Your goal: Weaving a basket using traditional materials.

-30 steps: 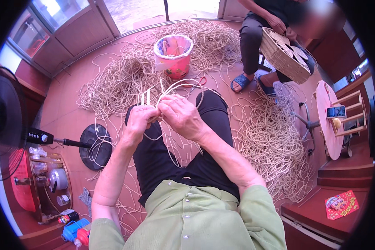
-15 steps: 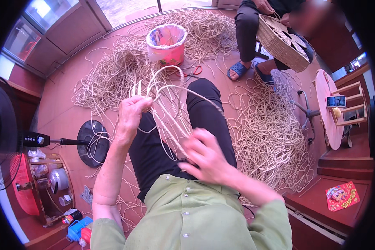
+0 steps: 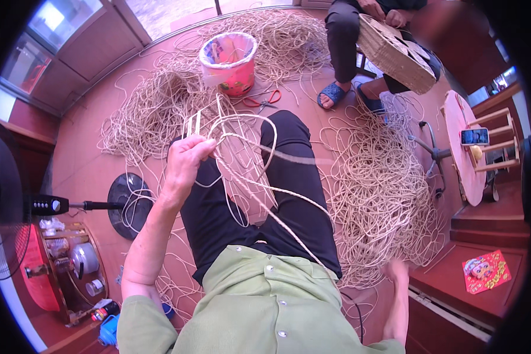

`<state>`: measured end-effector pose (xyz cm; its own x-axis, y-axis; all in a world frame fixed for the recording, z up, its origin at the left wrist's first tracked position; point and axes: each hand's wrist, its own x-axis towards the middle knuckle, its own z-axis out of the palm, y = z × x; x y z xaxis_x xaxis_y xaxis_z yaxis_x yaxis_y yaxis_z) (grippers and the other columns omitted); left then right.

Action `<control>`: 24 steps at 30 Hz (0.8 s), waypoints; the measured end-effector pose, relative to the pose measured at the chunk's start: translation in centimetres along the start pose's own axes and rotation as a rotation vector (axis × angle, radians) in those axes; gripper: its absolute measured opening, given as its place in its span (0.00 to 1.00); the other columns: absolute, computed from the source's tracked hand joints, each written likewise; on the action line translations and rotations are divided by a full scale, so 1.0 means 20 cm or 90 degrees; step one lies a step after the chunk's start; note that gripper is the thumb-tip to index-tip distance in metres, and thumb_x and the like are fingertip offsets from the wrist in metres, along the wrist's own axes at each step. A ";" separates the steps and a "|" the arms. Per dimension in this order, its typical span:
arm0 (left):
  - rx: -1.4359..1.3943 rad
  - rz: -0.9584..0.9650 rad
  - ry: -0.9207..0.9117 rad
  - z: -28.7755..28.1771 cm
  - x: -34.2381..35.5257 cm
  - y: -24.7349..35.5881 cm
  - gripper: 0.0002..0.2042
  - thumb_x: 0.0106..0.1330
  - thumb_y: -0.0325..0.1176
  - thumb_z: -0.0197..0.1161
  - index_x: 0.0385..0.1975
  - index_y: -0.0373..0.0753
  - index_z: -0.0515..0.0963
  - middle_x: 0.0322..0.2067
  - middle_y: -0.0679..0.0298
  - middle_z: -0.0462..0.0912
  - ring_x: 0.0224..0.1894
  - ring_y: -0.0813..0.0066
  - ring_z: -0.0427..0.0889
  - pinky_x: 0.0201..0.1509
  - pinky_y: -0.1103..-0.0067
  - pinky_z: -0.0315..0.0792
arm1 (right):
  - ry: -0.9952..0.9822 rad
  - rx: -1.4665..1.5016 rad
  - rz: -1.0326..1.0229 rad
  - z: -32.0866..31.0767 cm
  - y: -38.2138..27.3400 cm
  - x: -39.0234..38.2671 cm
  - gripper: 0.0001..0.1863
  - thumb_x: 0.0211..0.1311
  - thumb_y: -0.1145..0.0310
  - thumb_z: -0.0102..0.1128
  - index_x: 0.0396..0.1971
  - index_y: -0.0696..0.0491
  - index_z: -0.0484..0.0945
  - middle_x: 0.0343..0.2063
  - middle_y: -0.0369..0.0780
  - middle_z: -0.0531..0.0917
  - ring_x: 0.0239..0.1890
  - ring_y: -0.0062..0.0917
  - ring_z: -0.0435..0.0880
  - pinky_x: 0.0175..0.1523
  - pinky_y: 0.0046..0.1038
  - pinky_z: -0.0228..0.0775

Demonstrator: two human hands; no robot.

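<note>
My left hand [image 3: 186, 158] is raised above my left knee, shut on the start of a woven piece made of pale rattan strands [image 3: 237, 146], with several flat stakes sticking up above my fingers. One long strand runs taut from there down across my lap to my right hand [image 3: 399, 272], which is pulled far back beside my right hip and grips the strand's end. I sit in black trousers and a green shirt. Loops of the strand hang over my knees.
Heaps of loose rattan [image 3: 383, 189] cover the red floor ahead and to the right. A pink bucket [image 3: 230, 62] and red scissors [image 3: 264, 100] lie ahead. Another person holds a woven basket [image 3: 395, 56]. A fan base [image 3: 127, 203] stands left, a round table [image 3: 463, 156] right.
Both hands were working together at the piece. My right hand has since drawn the strand back and down to my right hip, while my left hand stayed up holding the piece.
</note>
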<state>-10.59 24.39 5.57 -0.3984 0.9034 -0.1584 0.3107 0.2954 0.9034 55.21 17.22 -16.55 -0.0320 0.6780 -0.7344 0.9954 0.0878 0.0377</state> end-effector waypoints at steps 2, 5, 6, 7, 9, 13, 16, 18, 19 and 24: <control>-0.052 0.034 -0.080 0.14 0.09 0.02 0.12 0.69 0.38 0.63 0.24 0.42 0.80 0.20 0.80 0.67 0.22 0.92 0.59 0.26 0.86 0.49 | 0.172 0.044 -0.033 -0.72 -0.63 -0.25 0.12 0.64 0.61 0.63 0.37 0.55 0.84 0.32 0.48 0.87 0.36 0.41 0.86 0.62 0.45 0.69; -0.108 0.027 -0.110 0.22 0.13 0.00 0.12 0.69 0.38 0.63 0.24 0.41 0.80 0.20 0.80 0.67 0.22 0.92 0.59 0.26 0.86 0.49 | 0.706 0.265 -0.522 -1.20 -1.30 -0.33 0.04 0.61 0.72 0.67 0.36 0.52 0.83 0.38 0.39 0.87 0.45 0.34 0.86 0.58 0.39 0.72; -0.110 0.045 -0.117 0.22 0.14 -0.01 0.11 0.69 0.38 0.64 0.25 0.41 0.80 0.19 0.80 0.67 0.21 0.92 0.59 0.26 0.85 0.49 | 0.729 0.274 -0.614 -1.27 -1.48 -0.34 0.07 0.61 0.70 0.66 0.39 0.50 0.82 0.38 0.38 0.86 0.41 0.34 0.87 0.52 0.40 0.74; -0.110 0.050 -0.116 0.23 0.13 0.00 0.11 0.69 0.38 0.64 0.25 0.41 0.80 0.19 0.80 0.67 0.21 0.92 0.59 0.26 0.85 0.49 | 0.752 0.229 -0.668 -1.29 -1.63 -0.28 0.08 0.62 0.65 0.65 0.38 0.50 0.82 0.37 0.38 0.86 0.39 0.34 0.86 0.47 0.39 0.74; -0.126 0.035 -0.104 0.24 0.11 0.01 0.11 0.69 0.37 0.64 0.25 0.41 0.80 0.18 0.80 0.67 0.21 0.91 0.59 0.26 0.85 0.49 | 0.734 0.072 -0.620 -1.30 -1.86 -0.22 0.10 0.63 0.61 0.66 0.36 0.53 0.83 0.33 0.39 0.85 0.39 0.33 0.85 0.46 0.37 0.73; -0.102 0.005 -0.081 0.19 0.09 -0.04 0.12 0.69 0.37 0.64 0.24 0.40 0.80 0.19 0.80 0.68 0.21 0.92 0.58 0.25 0.85 0.49 | 0.633 0.003 -0.677 -1.16 -1.96 -0.02 0.14 0.70 0.57 0.60 0.32 0.54 0.81 0.26 0.39 0.82 0.32 0.31 0.83 0.39 0.33 0.71; -0.097 0.017 -0.063 0.14 0.05 -0.04 0.11 0.69 0.37 0.65 0.25 0.40 0.82 0.20 0.79 0.70 0.21 0.92 0.59 0.25 0.86 0.50 | 0.224 0.696 -0.679 -1.20 -1.70 -0.24 0.14 0.71 0.63 0.53 0.25 0.54 0.76 0.20 0.39 0.78 0.26 0.30 0.79 0.32 0.32 0.67; 0.035 0.116 -0.058 0.18 0.05 -0.03 0.12 0.66 0.37 0.66 0.27 0.33 0.86 0.21 0.67 0.80 0.26 0.82 0.75 0.32 0.79 0.67 | 0.048 1.111 -0.627 -1.17 -1.40 -0.27 0.22 0.80 0.58 0.40 0.22 0.50 0.66 0.16 0.32 0.68 0.19 0.19 0.64 0.25 0.25 0.57; 0.090 0.231 -0.033 0.24 0.03 0.05 0.11 0.65 0.38 0.66 0.28 0.36 0.87 0.23 0.63 0.81 0.26 0.75 0.79 0.34 0.75 0.70 | 0.104 1.194 -0.587 -1.14 -1.30 -0.34 0.22 0.81 0.58 0.40 0.21 0.48 0.63 0.14 0.31 0.65 0.17 0.17 0.61 0.23 0.23 0.52; 0.400 0.401 -0.029 0.55 0.15 0.30 0.15 0.68 0.46 0.63 0.34 0.43 0.89 0.30 0.62 0.85 0.33 0.65 0.86 0.40 0.70 0.76 | 0.415 1.227 -0.500 -1.07 -0.93 -0.70 0.27 0.83 0.56 0.44 0.17 0.47 0.59 0.14 0.32 0.64 0.17 0.18 0.61 0.22 0.22 0.53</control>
<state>-0.51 32.33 6.17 0.0362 0.9630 0.2670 0.8815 -0.1566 0.4454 35.20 21.77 7.57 0.0311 0.9991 0.0283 -0.4035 0.0385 -0.9142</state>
